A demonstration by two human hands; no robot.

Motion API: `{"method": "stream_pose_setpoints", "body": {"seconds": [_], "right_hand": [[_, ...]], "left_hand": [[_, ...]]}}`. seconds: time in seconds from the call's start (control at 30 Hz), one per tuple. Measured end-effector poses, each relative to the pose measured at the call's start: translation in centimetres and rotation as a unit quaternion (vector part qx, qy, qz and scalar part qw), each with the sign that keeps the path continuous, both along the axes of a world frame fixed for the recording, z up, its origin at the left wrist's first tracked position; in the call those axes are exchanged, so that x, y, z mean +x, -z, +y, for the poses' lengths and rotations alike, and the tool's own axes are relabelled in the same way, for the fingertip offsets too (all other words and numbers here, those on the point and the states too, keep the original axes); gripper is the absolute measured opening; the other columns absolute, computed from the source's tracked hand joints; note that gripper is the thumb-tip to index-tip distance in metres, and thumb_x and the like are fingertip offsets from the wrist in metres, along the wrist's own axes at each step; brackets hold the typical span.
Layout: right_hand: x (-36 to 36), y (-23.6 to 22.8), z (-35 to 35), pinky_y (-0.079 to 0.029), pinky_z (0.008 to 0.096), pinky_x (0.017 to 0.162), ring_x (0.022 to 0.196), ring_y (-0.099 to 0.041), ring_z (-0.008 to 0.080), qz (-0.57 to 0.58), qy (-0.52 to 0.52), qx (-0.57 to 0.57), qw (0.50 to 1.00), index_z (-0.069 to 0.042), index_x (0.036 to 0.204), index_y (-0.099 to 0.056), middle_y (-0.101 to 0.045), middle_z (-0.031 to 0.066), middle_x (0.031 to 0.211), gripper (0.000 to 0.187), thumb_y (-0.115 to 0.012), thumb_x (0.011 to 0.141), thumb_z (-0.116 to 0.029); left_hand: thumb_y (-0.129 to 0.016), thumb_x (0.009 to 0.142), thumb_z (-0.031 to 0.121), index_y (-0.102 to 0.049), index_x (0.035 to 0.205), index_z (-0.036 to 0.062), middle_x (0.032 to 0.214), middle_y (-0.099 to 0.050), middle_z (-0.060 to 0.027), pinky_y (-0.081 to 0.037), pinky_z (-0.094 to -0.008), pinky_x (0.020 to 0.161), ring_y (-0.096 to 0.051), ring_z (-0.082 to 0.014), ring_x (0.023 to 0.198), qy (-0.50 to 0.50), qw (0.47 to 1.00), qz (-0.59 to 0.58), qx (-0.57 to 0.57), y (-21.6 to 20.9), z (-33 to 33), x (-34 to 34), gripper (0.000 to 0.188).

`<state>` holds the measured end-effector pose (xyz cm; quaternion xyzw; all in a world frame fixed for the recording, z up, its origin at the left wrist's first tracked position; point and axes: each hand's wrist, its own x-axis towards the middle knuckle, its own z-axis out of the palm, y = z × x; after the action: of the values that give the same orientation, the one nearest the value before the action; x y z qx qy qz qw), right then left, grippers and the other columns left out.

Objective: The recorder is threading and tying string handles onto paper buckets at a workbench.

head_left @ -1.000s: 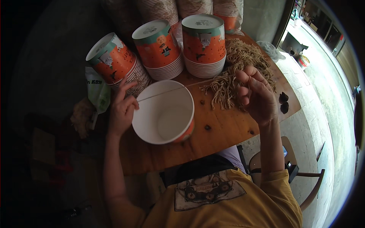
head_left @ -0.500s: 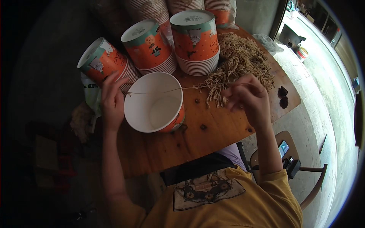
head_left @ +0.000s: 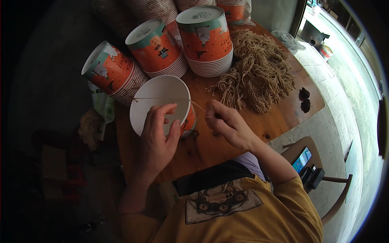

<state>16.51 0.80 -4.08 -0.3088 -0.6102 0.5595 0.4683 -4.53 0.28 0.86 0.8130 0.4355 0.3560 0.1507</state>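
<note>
A paper bucket, white inside and orange outside, lies tilted on the table with its mouth toward me. A thin tan cord runs from a knot at its left rim across the mouth and over the right rim. My right hand is closed on the cord's end, right of the bucket. My left hand is in front of the mouth and covers its lower part. Its fingers are curved, the thumb stands apart, and nothing shows between them.
Three stacks of orange paper buckets stand upside down behind: a leaning left stack, a middle stack and a right stack. A heap of tan cords lies on the wooden table. A chair holding a phone is at right.
My left hand has moved right and down, from the bucket's left rim to before its mouth. My right hand has come left and down from the cord heap, still holding the cord.
</note>
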Motion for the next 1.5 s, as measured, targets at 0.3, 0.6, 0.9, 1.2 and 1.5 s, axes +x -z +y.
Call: {"method": "stream_pose_setpoints", "body": {"seconds": [0.3, 0.6, 0.9, 1.2, 1.5], "right_hand": [[-1.3, -0.3, -0.8, -0.048, 0.0327, 0.058, 0.063, -0.062, 0.0216, -0.123, 0.148, 0.013, 0.981, -0.005, 0.1, -0.065, -0.061, 0.0133, 0.073, 0.015, -0.059, 0.091, -0.016], [-2.9, 0.4, -0.5, -0.05, 0.0369, 0.055, 0.061, -0.063, 0.0293, -0.183, 0.222, 0.147, 0.946, -0.009, 0.092, -0.067, -0.063, 0.0125, 0.067, 0.013, -0.06, 0.087, -0.018], [-4.1, 0.3, 0.7, -0.05, 0.0309, 0.065, 0.066, -0.064, 0.0176, -0.134, 0.076, 0.077, 0.985, -0.001, 0.091, -0.064, -0.064, 0.0115, 0.073, 0.021, -0.052, 0.091, -0.018], [-4.7, 0.8, 1.1, -0.05, 0.0359, 0.064, 0.066, -0.065, 0.025, -0.079, 0.074, 0.04, 0.993, -0.005, 0.088, -0.065, -0.064, 0.0118, 0.07, 0.021, -0.053, 0.089, -0.022], [-4.6, 1.0, 1.3, -0.051, 0.0359, 0.064, 0.066, -0.066, 0.0239, -0.095, 0.063, 0.02, 0.993, -0.005, 0.095, -0.067, -0.065, 0.012, 0.071, 0.022, -0.052, 0.089, -0.021]], "left_hand": [[-0.06, 0.088, 0.004, -0.056, 0.116, 0.0033, 0.098, -0.063, -0.0095, -0.052, -0.0272, 0.067, -0.063, -0.016, 0.083, 0.016, 0.972, 0.002, -0.233, -0.9, 0.6, -0.4, 0.028], [-0.056, 0.086, 0.002, -0.058, 0.121, 0.002, 0.103, -0.063, -0.0061, -0.049, -0.0261, 0.077, -0.061, -0.0125, 0.09, 0.011, 0.966, -0.042, -0.257, -1.7, 1.2, -1.5, 0.035], [-0.055, 0.086, 0.002, -0.055, 0.125, -0.0008, 0.106, -0.063, -0.0047, -0.045, -0.0276, 0.089, -0.057, -0.0103, 0.097, 0.017, 0.956, -0.048, -0.288, -2.2, 1.1, -2.1, 0.039], [-0.054, 0.086, 0.001, -0.054, 0.126, -0.0013, 0.111, -0.06, -0.0043, -0.045, -0.0286, 0.092, -0.057, -0.0123, 0.104, 0.025, 0.949, -0.052, -0.309, -2.1, 0.9, -2.5, 0.04], [-0.055, 0.087, 0.003, -0.056, 0.126, 0.001, 0.098, -0.058, -0.003, -0.048, -0.0238, 0.075, -0.058, -0.009, 0.087, 0.061, 0.959, -0.04, -0.274, -1.7, 0.8, -2.1, 0.039]]}}
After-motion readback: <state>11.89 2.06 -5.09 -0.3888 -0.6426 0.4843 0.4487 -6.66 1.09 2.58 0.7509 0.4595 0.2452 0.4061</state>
